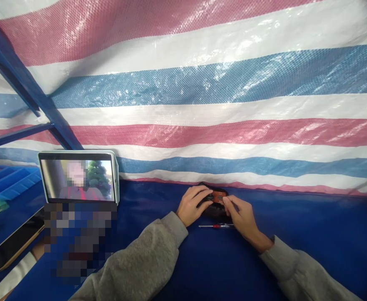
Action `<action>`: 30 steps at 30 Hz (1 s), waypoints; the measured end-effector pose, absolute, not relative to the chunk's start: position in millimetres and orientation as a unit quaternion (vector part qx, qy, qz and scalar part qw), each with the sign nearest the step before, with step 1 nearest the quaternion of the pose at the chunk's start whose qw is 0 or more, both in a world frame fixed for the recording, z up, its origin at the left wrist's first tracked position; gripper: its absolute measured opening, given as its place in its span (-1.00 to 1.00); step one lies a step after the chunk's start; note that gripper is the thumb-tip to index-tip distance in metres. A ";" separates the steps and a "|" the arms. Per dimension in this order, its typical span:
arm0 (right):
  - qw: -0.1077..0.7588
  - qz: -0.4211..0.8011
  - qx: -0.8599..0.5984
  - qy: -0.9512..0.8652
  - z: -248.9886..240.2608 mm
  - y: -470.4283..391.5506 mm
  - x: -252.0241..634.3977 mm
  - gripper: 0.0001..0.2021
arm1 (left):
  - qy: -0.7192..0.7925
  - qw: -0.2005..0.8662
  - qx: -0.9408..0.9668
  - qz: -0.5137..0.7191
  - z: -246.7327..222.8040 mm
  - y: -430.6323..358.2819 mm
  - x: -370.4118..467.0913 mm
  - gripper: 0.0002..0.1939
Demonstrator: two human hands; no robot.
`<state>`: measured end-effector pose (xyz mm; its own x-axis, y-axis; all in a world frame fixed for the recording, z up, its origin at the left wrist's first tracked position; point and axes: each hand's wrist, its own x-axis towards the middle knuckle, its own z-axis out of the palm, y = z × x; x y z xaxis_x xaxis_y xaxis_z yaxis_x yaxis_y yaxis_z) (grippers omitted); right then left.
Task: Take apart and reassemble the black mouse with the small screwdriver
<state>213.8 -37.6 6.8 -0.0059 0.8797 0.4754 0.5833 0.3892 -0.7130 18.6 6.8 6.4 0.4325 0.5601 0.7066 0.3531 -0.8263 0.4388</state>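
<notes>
A small orange-brown rectangular piece (pixel 218 197) with a dark middle sits between my hands, over a black case or tray (pixel 216 211). My left hand (pixel 194 204) grips a small black part (pixel 207 197) at the left of the piece, thumb below and fingers above. From the right, my right hand (pixel 241 215) pinches the piece's edge between thumb and fingertips. Just below lies a thin screwdriver (pixel 216 226) with a red and clear handle, its right end close to my right hand. The fingers hide part of the black case.
A tablet (pixel 78 177) playing a video stands at the left. A phone (pixel 14 240) is near a co-worker's white sleeve (pixel 15 278). Blue bins (pixel 14 182) sit at the far left. Striped sheeting (pixel 202 83) hangs behind the blue table (pixel 311 234); a blue metal frame (pixel 32 92) rises upper left.
</notes>
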 end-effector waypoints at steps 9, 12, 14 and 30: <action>0.504 0.160 -0.560 -0.638 3.1 -38.9 217.5 -0.65 | 0.317 0.056 0.866 0.383 7.9 0.9 9.7 -0.80; 0.503 0.170 -0.557 -0.639 3.4 -38.2 217.4 -0.65 | 0.313 0.056 0.884 0.341 5.7 1.5 9.4 -0.80; 0.500 0.172 -0.555 -0.642 2.9 -37.6 217.2 -0.65 | 0.316 0.054 0.888 0.329 4.1 2.1 10.2 -0.81; 0.487 0.166 -0.547 -0.661 2.4 -36.6 217.9 -0.65 | 0.318 0.041 0.892 0.317 2.4 0.4 11.8 -0.81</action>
<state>217.9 -36.6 2.4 0.0723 0.8841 0.4616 0.5618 0.3463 -0.7513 11.8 0.4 2.4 0.5961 0.5941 0.5402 0.5422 -0.7940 0.2749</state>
